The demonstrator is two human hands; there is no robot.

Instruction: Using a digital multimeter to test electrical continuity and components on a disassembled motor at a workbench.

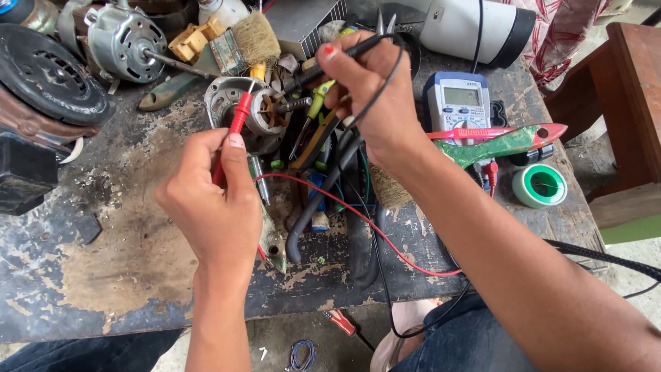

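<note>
Red probe (236,124) in left hand (210,200), black probe (337,58) in right hand (372,89), one multimeter (458,103)

both forearms are bare with no sleeves, the left hand (210,207) has a pink-painted thumbnail, the right hand (372,89) a red-painted one, and dark blue denim trousers (454,337) cover the legs.

A repair workshop is shown.
A scarred workbench (124,275) is crowded with motors (120,41), a multimeter (458,103), pliers (313,120) and brushes (244,41).
</note>
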